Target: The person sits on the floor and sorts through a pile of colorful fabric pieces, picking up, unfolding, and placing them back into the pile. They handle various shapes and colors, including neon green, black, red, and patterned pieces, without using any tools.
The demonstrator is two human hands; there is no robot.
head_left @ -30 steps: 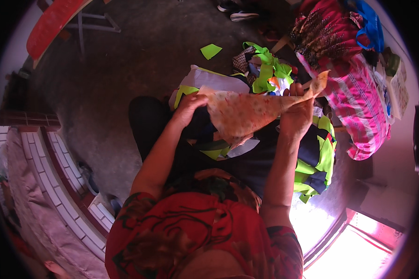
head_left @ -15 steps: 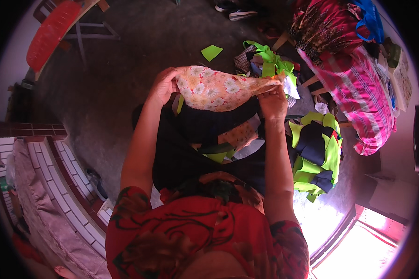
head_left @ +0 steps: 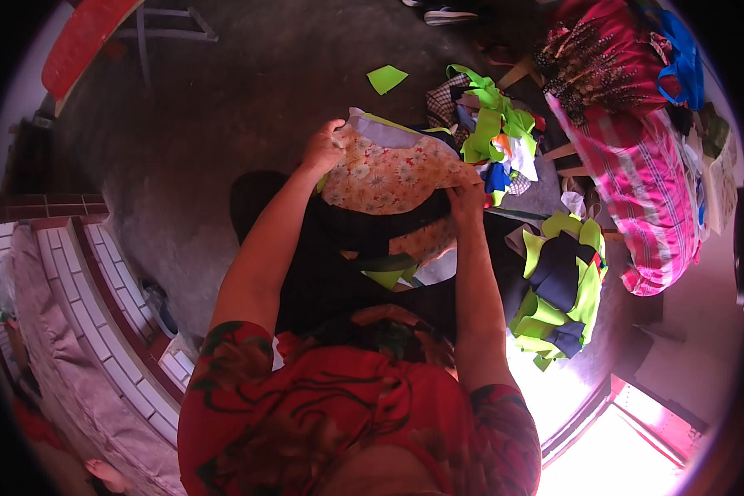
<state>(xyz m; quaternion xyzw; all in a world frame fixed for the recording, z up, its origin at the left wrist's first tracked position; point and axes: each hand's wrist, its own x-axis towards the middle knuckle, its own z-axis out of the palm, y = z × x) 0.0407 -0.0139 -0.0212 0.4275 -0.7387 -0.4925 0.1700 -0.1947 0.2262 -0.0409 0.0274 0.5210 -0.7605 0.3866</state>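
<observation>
A piece of orange floral fabric [head_left: 387, 175] is stretched between my two hands above my lap. My left hand [head_left: 323, 149] pinches its left end, and my right hand [head_left: 467, 198] grips its right end. Along the far side of the floral piece a pale grey layer [head_left: 388, 132] shows, edged by a thin lime strip. Beneath, on my dark-clad lap, lie another floral scrap [head_left: 426, 240] and a lime green scrap [head_left: 388, 277], partly hidden.
A heap of lime, checked and white scraps [head_left: 496, 128] lies beyond my right hand. Lime and navy pieces [head_left: 562, 273] are piled at the right. One lime scrap [head_left: 386, 79] is on the floor. Pink plaid cloth [head_left: 636, 198] drapes at far right; a red-topped stool [head_left: 78, 50] stands far left.
The floral fabric has come down closer to my lap and spread flatter, exposing the grey layer at its far side. My right hand has moved left and nearer to me.
</observation>
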